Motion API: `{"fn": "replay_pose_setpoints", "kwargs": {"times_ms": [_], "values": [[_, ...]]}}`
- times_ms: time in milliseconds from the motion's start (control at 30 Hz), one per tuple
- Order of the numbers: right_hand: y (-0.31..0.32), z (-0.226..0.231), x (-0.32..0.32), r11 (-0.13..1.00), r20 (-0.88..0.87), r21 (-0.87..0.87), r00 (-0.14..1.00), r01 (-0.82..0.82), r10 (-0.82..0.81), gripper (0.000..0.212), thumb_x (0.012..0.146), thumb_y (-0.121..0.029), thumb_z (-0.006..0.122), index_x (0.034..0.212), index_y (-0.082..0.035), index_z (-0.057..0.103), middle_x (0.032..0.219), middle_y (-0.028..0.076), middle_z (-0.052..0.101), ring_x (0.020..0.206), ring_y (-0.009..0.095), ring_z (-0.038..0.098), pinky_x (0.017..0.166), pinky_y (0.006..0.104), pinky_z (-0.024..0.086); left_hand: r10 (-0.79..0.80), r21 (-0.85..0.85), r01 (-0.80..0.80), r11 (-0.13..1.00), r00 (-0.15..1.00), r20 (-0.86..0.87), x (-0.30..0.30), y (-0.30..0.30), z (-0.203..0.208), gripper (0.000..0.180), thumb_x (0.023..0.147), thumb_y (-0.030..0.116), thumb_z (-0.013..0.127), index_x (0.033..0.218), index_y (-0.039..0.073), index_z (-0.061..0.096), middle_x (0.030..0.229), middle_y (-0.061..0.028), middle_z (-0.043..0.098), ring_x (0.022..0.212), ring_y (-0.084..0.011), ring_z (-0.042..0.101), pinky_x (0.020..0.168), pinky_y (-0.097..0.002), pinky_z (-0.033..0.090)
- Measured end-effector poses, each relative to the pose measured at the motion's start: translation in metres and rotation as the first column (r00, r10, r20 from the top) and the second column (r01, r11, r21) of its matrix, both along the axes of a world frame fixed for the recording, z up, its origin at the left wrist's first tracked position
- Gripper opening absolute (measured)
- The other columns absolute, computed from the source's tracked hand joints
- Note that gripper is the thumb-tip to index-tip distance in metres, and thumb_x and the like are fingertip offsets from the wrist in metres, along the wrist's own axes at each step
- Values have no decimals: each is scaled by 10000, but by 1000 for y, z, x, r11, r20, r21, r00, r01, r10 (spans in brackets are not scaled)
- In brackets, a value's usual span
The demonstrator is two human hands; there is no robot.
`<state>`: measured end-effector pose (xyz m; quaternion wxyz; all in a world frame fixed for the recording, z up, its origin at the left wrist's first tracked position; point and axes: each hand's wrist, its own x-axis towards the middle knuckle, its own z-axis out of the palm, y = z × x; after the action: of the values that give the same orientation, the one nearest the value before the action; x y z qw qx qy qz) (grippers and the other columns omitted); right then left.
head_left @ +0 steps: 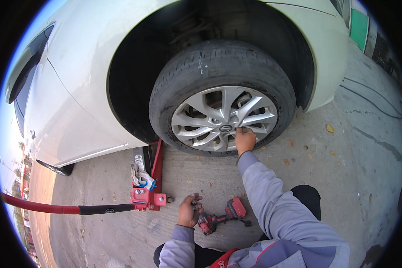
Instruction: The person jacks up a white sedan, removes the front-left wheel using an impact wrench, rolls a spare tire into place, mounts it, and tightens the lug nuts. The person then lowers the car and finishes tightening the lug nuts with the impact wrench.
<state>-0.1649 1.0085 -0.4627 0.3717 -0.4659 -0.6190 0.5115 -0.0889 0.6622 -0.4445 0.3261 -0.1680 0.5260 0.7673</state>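
A silver multi-spoke alloy wheel (pixel 201 119) with a black tyre (pixel 219 60) sits in the arch of a white car (pixel 82 80). My right hand (pixel 245 140) reaches to the wheel just right of its centre cap, with fingers pinched at a lug hole. Whatever lies between those fingertips is hidden. Lower down, my left hand (pixel 188 211) is palm up above the ground, its fingers curled round small dark metal pieces that look like lug nuts. Close to its right, a red and black cordless impact wrench (pixel 219 218) rests on the concrete.
A red floor jack (pixel 148 196) stands under the car's side, its long handle (pixel 53 207) stretching left. White and blue work gloves (pixel 142 177) lie on the jack. Dry leaves (pixel 329 128) dot the concrete, and dark cables (pixel 375 100) run along the ground at right.
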Motion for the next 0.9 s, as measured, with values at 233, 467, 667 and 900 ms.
{"fn": "replay_pose_setpoints", "kwargs": {"times_ms": [233,467,667,900], "values": [[2,-9,-3,998,37,35,998,-49,48,380,897,-336,712,885,43,735,854,229,744,862,417,718,809,479,551,7,4,-7,1000,1000,-1,2,-2,0,247,997,205,576,1143,11,623,992,-128,661,653,-198,561,563,-353,455],[0,-8,-3,999,-25,40,1000,3,-2,317,862,-272,763,905,40,731,872,207,756,869,382,731,808,452,555,6,2,-6,1000,1000,-1,3,-6,0,246,997,208,579,1145,14,616,993,-133,665,662,-200,562,569,-353,463],[-6,-6,-6,994,-89,58,992,93,-88,303,848,-265,778,869,35,735,817,184,755,801,352,737,780,425,552,22,-14,-22,1000,1000,7,5,-8,0,250,993,210,581,1149,15,608,993,-137,667,665,-202,561,571,-354,461],[-5,-1,-3,999,60,10,998,-31,30,327,905,-291,704,957,32,724,890,198,755,886,391,721,813,464,554,21,-11,-21,1000,1000,2,4,-8,1,248,991,209,583,1143,16,610,995,-139,667,655,-200,560,567,-355,459]]}}
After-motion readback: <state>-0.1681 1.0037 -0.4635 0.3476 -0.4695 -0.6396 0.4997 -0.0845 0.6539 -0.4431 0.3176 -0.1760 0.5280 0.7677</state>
